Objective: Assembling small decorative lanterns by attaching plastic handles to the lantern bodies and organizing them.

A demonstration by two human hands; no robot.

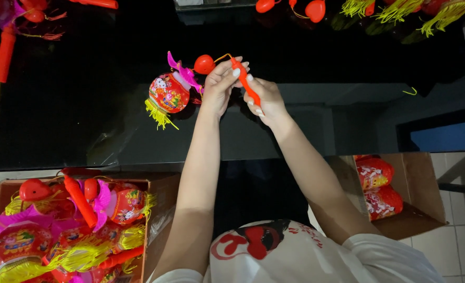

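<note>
Right hand [264, 99] closed around slim orange plastic stick handle [248, 86], fingers wrapped at its lower part. Left hand [219, 84] pinches stick's upper tip, fingertips shut on it where thin yellow wire hook [223, 56] comes out. Wire runs to small red plastic heart-shaped bulb [204, 64], just beside round red paper lantern with pink fins and yellow tassel fringe [168, 94], which lies on glossy black surface [75, 105] left of the hands. Judgement: keep stick steady with right hand, work only fingertips of left at the wire end, avoid tugging the lantern. Open cardboard box of similar lanterns [75, 225] lower left; second cardboard box [416, 188] lower right, well apart.
</note>
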